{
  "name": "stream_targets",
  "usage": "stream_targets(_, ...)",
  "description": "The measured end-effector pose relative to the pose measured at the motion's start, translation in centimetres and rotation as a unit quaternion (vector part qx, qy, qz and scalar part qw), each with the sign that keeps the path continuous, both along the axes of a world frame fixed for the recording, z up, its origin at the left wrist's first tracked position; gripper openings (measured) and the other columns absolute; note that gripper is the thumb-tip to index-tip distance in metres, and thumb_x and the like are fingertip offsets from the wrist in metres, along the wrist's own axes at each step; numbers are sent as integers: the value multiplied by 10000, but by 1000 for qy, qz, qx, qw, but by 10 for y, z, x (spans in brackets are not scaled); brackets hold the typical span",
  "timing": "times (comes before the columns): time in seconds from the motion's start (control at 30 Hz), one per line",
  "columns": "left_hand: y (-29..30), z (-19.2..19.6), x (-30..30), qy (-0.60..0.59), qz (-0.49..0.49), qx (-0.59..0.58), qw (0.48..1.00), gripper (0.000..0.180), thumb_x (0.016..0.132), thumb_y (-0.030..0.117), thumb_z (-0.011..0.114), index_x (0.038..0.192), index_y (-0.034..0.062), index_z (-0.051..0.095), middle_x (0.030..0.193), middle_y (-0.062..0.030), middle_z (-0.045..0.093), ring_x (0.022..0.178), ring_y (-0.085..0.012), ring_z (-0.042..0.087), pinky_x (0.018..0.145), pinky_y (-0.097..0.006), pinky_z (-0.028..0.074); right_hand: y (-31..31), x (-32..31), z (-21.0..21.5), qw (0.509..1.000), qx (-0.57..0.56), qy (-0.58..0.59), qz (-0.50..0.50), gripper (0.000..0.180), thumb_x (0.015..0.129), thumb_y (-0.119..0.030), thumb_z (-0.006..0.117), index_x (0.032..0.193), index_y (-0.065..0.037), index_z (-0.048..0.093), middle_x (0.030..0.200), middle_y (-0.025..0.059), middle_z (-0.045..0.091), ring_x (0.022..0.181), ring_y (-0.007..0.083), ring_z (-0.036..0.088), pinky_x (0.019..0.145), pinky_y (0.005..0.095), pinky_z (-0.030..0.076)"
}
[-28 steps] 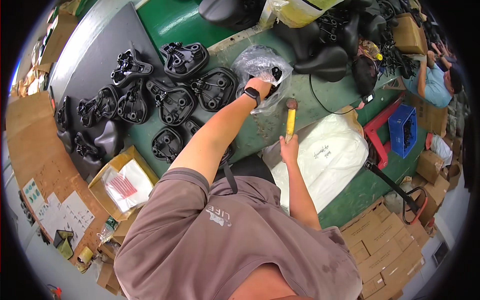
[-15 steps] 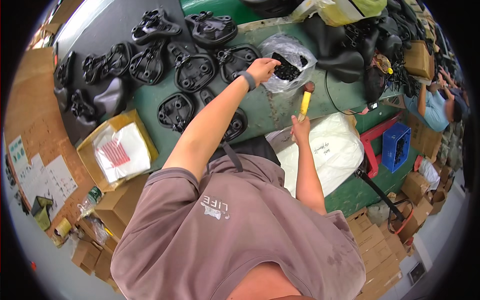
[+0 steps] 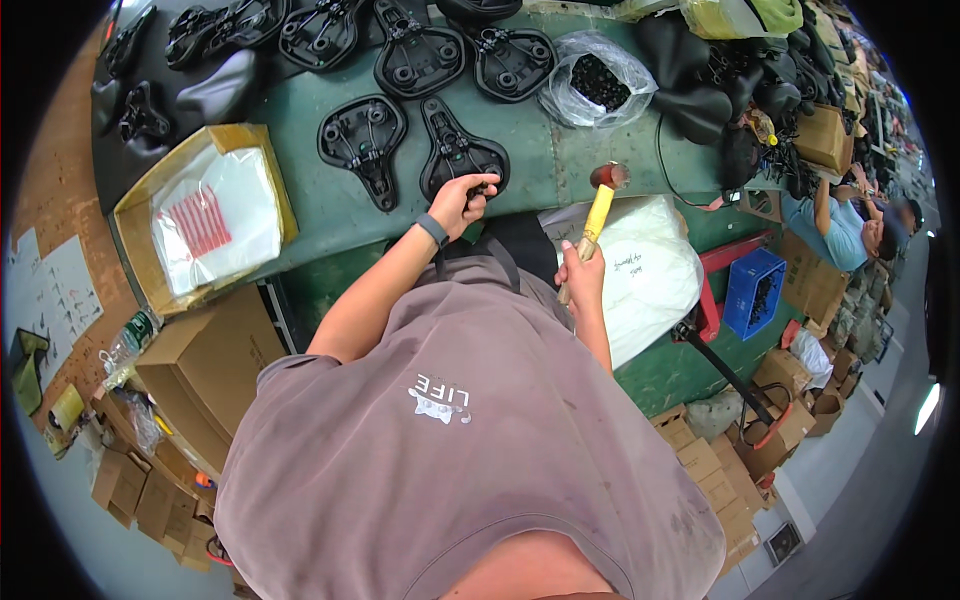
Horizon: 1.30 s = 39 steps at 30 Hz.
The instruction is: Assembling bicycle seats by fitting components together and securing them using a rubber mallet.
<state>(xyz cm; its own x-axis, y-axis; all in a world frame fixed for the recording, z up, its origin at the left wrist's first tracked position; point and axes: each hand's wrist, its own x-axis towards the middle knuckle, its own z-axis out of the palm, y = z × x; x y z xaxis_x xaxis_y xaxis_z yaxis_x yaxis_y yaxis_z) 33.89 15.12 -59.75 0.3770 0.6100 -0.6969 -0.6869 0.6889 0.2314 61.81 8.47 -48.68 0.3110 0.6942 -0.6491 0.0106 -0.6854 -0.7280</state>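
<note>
My left hand (image 3: 459, 206) is over the wide end of an upturned black bicycle saddle (image 3: 450, 143) at the table's near edge. Its fingers are pinched together, and whatever they hold is too small to make out. In my right hand (image 3: 580, 272) is a mallet (image 3: 598, 216) with a yellow handle and a dark red head, raised near the table edge. A second upturned saddle (image 3: 352, 137) lies to the left. Beyond them, a clear plastic bag (image 3: 560, 103) stands open with many small black parts (image 3: 600, 82) inside.
More upturned saddles (image 3: 420, 50) line the back of the green table (image 3: 285, 110). A carton (image 3: 283, 190) with white plastic lining stands at its left end. Black saddle covers (image 3: 690, 105) are heaped at the right. Below lie a white sack (image 3: 650, 275) and a blue crate (image 3: 752, 292).
My left hand has come back from the plastic bag to the near saddle. My right hand still holds the mallet, and the view has shifted.
</note>
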Motion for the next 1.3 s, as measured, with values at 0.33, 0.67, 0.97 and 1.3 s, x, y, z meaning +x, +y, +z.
stream_targets(0.33, -6, -14, 37, 248, 13, 93, 964, 294, 1085, 181, 736, 1317, 6, 781, 1088, -79, 843, 663, -99, 586, 600, -281, 476, 24, 26, 2, 993, 40, 2, 114, 299, 1038, -133, 798, 1108, -28, 527, 738, 25, 561, 460, 113, 516, 412, 324, 461)
stream_targets(0.67, -11, -33, 79, 644, 54, 236, 726, 232, 1041, 221, 782, 1112, 15, 863, 840, -127, 831, 754, -176, 794, 745, -328, 608, 57, 67, 4, 961, 28, 13, 274, 312, 1036, -147, 807, 1124, -27, 533, 751, 10, 564, 491, 105, 518, 435, 310, 450)
stream_targets(0.97, -1, -50, 61, 545, -12, 146, 826, 367, 967, 233, 880, 1287, 55, 847, 900, -92, 852, 748, -114, 780, 740, -303, 614, 53, 59, 11, 936, 17, -40, 350, 334, 1043, -222, 817, 1126, -18, 565, 725, 31, 613, 499, 131, 582, 445, 341, 474)
stream_targets(1.3, -8, -42, 55, 577, -36, 163, 800, 353, 1031, 372, 790, 1205, 76, 871, 841, -94, 833, 718, -152, 775, 738, -348, 608, 9, 16, -9, 945, 25, -2, 326, 507, 1115, -307, 736, 1499, -12, 587, 765, 25, 628, 521, 112, 594, 451, 321, 487)
